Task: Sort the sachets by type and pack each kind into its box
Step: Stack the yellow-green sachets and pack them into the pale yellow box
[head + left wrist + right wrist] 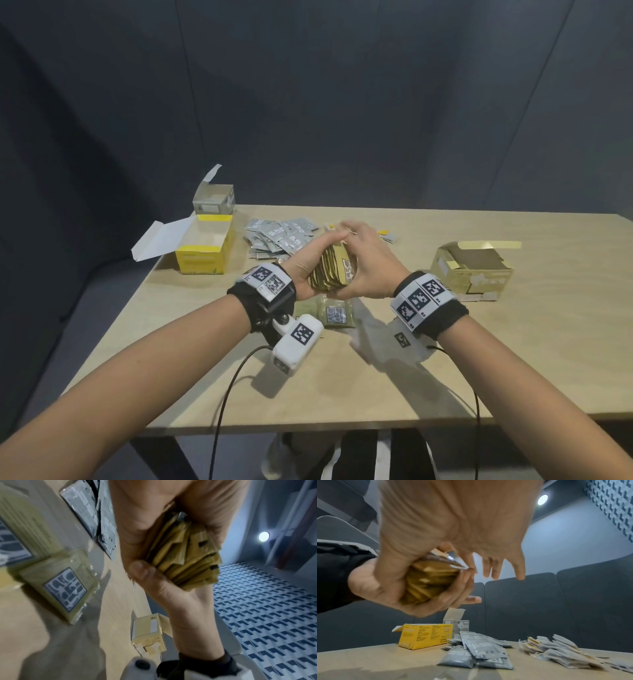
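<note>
Both hands, left hand (310,265) and right hand (368,263), clasp a stack of tan sachets (334,274) above the desk (445,359), fingers curled round it. Grey sachets (279,238) lie just beyond; yellow box (202,253) far left, tan box (474,270) right.

worktop (376,377): light wood | yellow box (205,255): open, far left corner | grey box (214,200): open, just behind yellow box | grey sachets (279,236): heap right of yellow box | white sachets (556,650): right of grey heap | tan box (472,270): open, well right of yellow box | green sachets (334,313): nearer than grey heap
</note>
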`<control>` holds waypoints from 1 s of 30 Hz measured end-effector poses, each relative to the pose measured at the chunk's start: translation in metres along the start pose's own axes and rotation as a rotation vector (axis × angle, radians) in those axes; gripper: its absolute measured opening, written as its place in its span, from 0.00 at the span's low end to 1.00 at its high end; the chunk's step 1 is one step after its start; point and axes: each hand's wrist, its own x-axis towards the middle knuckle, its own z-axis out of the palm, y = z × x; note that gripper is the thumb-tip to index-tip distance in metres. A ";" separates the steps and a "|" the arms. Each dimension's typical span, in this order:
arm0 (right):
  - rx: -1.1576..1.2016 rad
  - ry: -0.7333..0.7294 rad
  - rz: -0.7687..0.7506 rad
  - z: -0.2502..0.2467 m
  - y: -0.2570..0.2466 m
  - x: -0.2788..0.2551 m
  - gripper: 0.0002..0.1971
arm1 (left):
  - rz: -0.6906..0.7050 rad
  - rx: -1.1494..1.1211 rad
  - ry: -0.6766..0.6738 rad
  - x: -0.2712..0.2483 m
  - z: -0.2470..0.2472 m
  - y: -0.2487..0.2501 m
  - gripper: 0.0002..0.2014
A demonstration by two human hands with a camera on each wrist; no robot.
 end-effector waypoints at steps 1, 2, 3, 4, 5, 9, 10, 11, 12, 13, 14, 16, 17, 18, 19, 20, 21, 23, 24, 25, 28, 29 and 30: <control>0.042 0.092 0.017 -0.002 0.003 -0.002 0.58 | 0.008 -0.018 0.021 0.002 0.000 0.002 0.12; 0.076 0.193 0.007 -0.003 0.006 -0.005 0.58 | 0.013 -0.045 0.044 0.004 0.001 0.005 0.12; 0.101 0.270 -0.033 -0.003 0.008 -0.008 0.55 | 0.022 -0.080 0.066 0.006 0.003 0.008 0.12; 0.122 0.306 -0.090 -0.004 0.008 -0.012 0.50 | 0.033 -0.100 0.085 0.009 0.006 0.010 0.13; 0.133 0.298 -0.141 -0.003 0.008 -0.015 0.45 | 0.039 -0.108 0.100 0.012 0.009 0.011 0.14; 0.058 0.238 -0.191 0.001 0.014 -0.021 0.36 | 0.053 -0.192 0.085 0.026 0.021 0.005 0.12; 0.037 0.238 -0.189 0.000 0.018 -0.022 0.35 | 0.056 -0.215 0.060 0.029 0.025 0.003 0.11; 0.010 0.228 -0.188 -0.003 0.022 -0.023 0.36 | 0.054 -0.223 0.043 0.032 0.027 0.001 0.11; -0.018 0.215 -0.190 -0.006 0.026 -0.025 0.37 | 0.043 -0.216 0.031 0.036 0.030 0.000 0.12; -0.044 0.201 -0.188 -0.009 0.029 -0.026 0.38 | 0.024 -0.209 0.015 0.038 0.034 0.000 0.12; -0.065 0.197 -0.184 -0.013 0.033 -0.027 0.39 | 0.003 -0.196 0.006 0.040 0.037 0.000 0.13; -0.094 0.204 -0.176 -0.018 0.039 -0.030 0.41 | -0.037 -0.177 0.003 0.046 0.044 -0.001 0.15; -0.095 0.210 -0.169 -0.020 0.042 -0.032 0.43 | -0.058 -0.163 0.011 0.049 0.047 -0.002 0.15; -0.084 0.217 -0.164 -0.021 0.045 -0.033 0.46 | -0.078 -0.140 0.031 0.052 0.051 -0.003 0.16; -0.070 0.226 -0.156 -0.023 0.048 -0.036 0.47 | -0.088 -0.111 0.062 0.057 0.054 -0.005 0.16; -0.059 0.239 -0.153 -0.024 0.052 -0.038 0.48 | -0.088 -0.085 0.098 0.061 0.057 -0.006 0.15; -0.054 0.252 -0.152 -0.024 0.054 -0.040 0.47 | -0.090 -0.068 0.122 0.066 0.061 -0.007 0.14; -0.045 0.276 -0.147 -0.024 0.060 -0.046 0.44 | -0.111 -0.030 0.145 0.073 0.067 -0.008 0.12; -0.049 0.277 -0.142 -0.024 0.063 -0.048 0.43 | -0.121 -0.012 0.155 0.075 0.071 -0.008 0.12; -0.065 0.268 -0.131 -0.024 0.066 -0.050 0.43 | -0.124 0.005 0.160 0.077 0.074 -0.008 0.12; -0.124 0.259 -0.113 -0.024 0.076 -0.054 0.45 | -0.129 0.045 0.129 0.082 0.084 -0.007 0.14; -0.121 0.288 -0.091 -0.026 0.078 -0.054 0.44 | -0.131 0.075 0.120 0.084 0.087 -0.006 0.14; -0.087 0.327 -0.055 -0.028 0.080 -0.054 0.42 | -0.128 0.101 0.100 0.084 0.090 -0.005 0.14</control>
